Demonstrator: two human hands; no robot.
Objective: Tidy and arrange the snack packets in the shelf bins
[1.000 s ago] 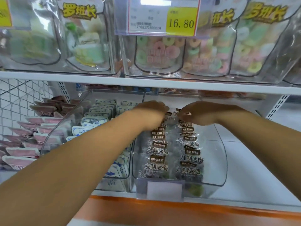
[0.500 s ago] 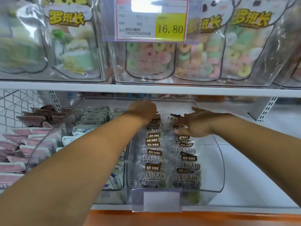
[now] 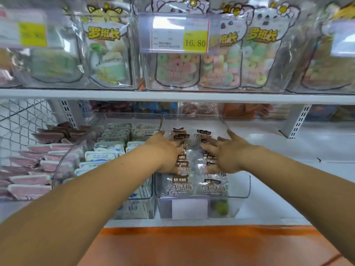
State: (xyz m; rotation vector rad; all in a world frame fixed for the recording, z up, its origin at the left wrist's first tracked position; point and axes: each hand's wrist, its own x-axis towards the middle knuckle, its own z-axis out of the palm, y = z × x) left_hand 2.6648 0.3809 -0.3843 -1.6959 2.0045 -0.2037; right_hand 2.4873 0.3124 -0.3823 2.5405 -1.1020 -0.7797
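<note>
At the left end of the lower shelf lie pink packets point(image 3: 28, 179), then white-and-blue packets point(image 3: 109, 141) in a clear bin. The left hand point(image 3: 165, 152) lies flat with fingers spread on the left row of plum packets point(image 3: 179, 186), gripping nothing. The right hand point(image 3: 226, 154) presses the right row the same way. Both rows fill the plum bin point(image 3: 247, 189) at the shelf's front edge.

The packets look light, soft and slippery; they are probably best squared by their side edges. They read 九制话梅. The bags point(image 3: 261, 34) on the shelf above read 罗班长, and the price tag point(image 3: 195, 42) reads 16.80.
</note>
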